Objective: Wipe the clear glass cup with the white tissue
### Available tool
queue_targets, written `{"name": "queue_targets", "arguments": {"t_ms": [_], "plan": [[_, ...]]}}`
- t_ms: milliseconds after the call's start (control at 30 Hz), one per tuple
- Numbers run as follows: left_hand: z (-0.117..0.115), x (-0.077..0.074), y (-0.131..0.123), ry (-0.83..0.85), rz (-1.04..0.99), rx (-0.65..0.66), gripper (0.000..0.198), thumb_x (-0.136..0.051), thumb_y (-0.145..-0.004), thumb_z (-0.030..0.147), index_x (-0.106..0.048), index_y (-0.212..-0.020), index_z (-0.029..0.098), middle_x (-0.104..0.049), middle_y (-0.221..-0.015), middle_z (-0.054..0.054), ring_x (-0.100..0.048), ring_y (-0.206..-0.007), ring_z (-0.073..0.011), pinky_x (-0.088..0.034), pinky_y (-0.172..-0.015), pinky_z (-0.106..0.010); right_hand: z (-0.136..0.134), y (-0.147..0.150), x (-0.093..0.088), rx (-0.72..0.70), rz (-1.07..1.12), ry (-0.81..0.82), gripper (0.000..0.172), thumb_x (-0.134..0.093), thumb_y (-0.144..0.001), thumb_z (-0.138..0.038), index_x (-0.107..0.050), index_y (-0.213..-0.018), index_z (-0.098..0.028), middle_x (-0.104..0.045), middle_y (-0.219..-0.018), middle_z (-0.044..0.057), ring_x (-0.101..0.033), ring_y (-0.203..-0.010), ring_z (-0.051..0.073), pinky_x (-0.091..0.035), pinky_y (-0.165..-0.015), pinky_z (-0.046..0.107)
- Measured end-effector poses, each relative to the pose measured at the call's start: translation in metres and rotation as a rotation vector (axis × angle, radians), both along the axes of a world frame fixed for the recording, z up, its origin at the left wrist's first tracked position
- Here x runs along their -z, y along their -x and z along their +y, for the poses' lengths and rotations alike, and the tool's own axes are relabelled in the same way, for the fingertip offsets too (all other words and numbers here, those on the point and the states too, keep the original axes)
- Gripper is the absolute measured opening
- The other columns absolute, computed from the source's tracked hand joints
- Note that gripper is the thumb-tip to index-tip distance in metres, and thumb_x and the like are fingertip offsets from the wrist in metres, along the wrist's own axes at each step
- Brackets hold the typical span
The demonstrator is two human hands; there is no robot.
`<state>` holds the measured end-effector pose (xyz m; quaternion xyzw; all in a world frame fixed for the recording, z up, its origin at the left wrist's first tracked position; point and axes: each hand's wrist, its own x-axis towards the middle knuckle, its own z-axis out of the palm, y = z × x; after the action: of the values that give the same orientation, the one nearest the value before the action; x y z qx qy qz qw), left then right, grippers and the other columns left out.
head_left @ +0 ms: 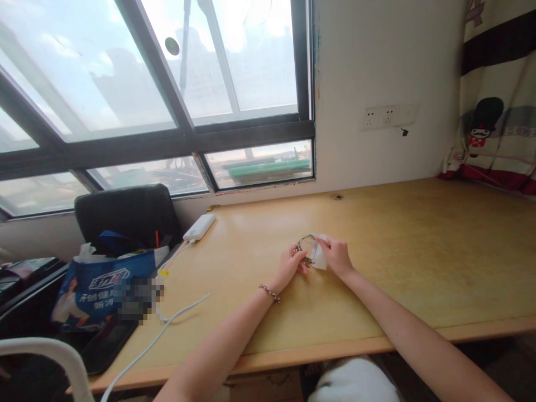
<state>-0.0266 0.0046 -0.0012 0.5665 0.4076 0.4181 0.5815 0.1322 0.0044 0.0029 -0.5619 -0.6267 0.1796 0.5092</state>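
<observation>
Over the middle of the desk, my left hand [292, 262] grips an open, curved metal bangle [307, 237] by its left side, with the thumb across it. The bangle looks dark and ornate, though its details are too small to make out. My right hand [338, 255] is closed on a white tissue [320, 259], pressing it against the bangle's right side with the fingertips. Part of the tissue hangs below those fingers. A beaded bracelet [270, 293] circles my left wrist.
On the yellowish wooden desk [419, 251], a white power bank [200, 228] lies at the left back with a cable plugged in. A white cable [167, 324] runs over the left edge. Left of the desk are a blue bag [100, 285] and a black chair [125, 215].
</observation>
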Motion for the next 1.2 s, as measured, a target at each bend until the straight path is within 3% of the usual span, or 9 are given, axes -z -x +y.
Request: {"name": "queue_targets", "arguments": {"t_ms": [67,167,300,433,600,733,900,1100,1200], "plan": [[0.002,0.002,0.000,0.028,-0.027,-0.004,0.030,-0.054,-0.071,0.041,-0.045,-0.082,0.015,-0.061,-0.055,-0.002,-0.057,-0.040,-0.0136,-0.043,-0.039,-0.021,0.006,0.000,0.001,0.026,0.176,0.129,0.036,-0.048,-0.077,-0.049,-0.059,-0.062,-0.018,-0.060,-0.056,0.003,-0.055,-0.058,0.017,-0.039,-0.057,0.024],[0.004,0.005,0.000,0.028,-0.067,-0.037,0.034,-0.056,-0.071,0.043,-0.045,-0.084,0.014,-0.063,-0.062,-0.003,-0.060,-0.046,-0.0145,-0.048,-0.046,-0.025,0.013,0.001,0.002,-0.110,0.616,0.414,0.041,-0.039,-0.081,-0.050,-0.059,-0.069,-0.016,-0.062,-0.058,0.004,-0.056,-0.053,0.015,-0.043,-0.051,0.024],[0.006,0.006,0.000,0.000,-0.100,-0.091,0.036,-0.059,-0.069,0.043,-0.044,-0.087,0.015,-0.062,-0.069,-0.004,-0.061,-0.050,-0.0146,-0.050,-0.049,-0.026,0.012,0.004,0.000,-0.375,0.982,0.598,0.022,-0.050,-0.080,-0.033,-0.060,-0.080,-0.014,-0.064,-0.068,0.005,-0.056,-0.053,0.010,-0.047,-0.052,0.020],[0.004,0.007,-0.002,-0.058,-0.053,-0.075,0.036,-0.058,-0.070,0.042,-0.044,-0.089,0.016,-0.061,-0.072,-0.003,-0.061,-0.052,-0.0148,-0.049,-0.049,-0.026,0.007,0.006,0.004,-0.467,0.876,0.603,0.011,-0.062,-0.071,-0.023,-0.062,-0.076,-0.013,-0.065,-0.067,0.003,-0.054,-0.050,0.007,-0.045,-0.047,0.016],[-0.003,0.007,-0.004,-0.268,0.132,-0.099,0.035,-0.063,-0.067,0.039,-0.047,-0.089,0.016,-0.062,-0.074,-0.003,-0.060,-0.056,-0.0136,-0.046,-0.048,-0.022,0.009,0.007,0.017,-0.328,0.479,0.580,0.017,-0.058,-0.071,-0.026,-0.058,-0.057,-0.016,-0.056,-0.042,0.000,-0.046,-0.033,0.009,-0.034,-0.033,0.018],[-0.008,0.004,-0.004,-0.230,0.146,-0.050,0.033,-0.061,-0.069,0.041,-0.045,-0.087,0.018,-0.060,-0.060,0.001,-0.057,-0.044,-0.0129,-0.042,-0.041,-0.021,0.006,0.006,0.017,-0.154,0.144,0.318,0.031,-0.048,-0.078,-0.035,-0.055,-0.052,-0.019,-0.049,-0.034,0.000,-0.044,-0.031,0.011,-0.032,-0.036,0.021],[-0.005,0.001,-0.001,-0.104,0.071,-0.053,0.028,-0.052,-0.074,0.042,-0.045,-0.082,0.017,-0.054,-0.049,0.004,-0.050,-0.035,-0.0111,-0.035,-0.034,-0.019,0.003,0.005,0.009,-0.033,-0.039,0.049,0.016,-0.051,-0.076,-0.029,-0.059,-0.066,-0.020,-0.061,-0.058,0.004,-0.055,-0.055,0.014,-0.039,-0.054,0.022],[-0.002,-0.001,0.002,-0.228,0.131,-0.192,0.030,-0.056,-0.071,0.043,-0.052,-0.072,0.014,-0.049,-0.052,0.004,-0.043,-0.041,-0.0057,-0.030,-0.039,-0.016,0.007,0.009,0.013,-0.306,0.085,0.482,0.011,-0.057,-0.068,-0.024,-0.060,-0.074,-0.015,-0.062,-0.056,0.000,-0.053,-0.041,0.012,-0.039,-0.039,0.019],[-0.002,-0.001,0.001,-0.245,0.123,-0.151,0.033,-0.057,-0.071,0.044,-0.056,-0.075,0.012,-0.051,-0.055,0.003,-0.044,-0.046,-0.0070,-0.033,-0.043,-0.017,0.006,0.012,0.014,-0.285,0.115,0.544,0.018,-0.050,-0.075,-0.027,-0.056,-0.063,-0.015,-0.054,-0.041,-0.001,-0.049,-0.032,0.011,-0.036,-0.032,0.018]]}}
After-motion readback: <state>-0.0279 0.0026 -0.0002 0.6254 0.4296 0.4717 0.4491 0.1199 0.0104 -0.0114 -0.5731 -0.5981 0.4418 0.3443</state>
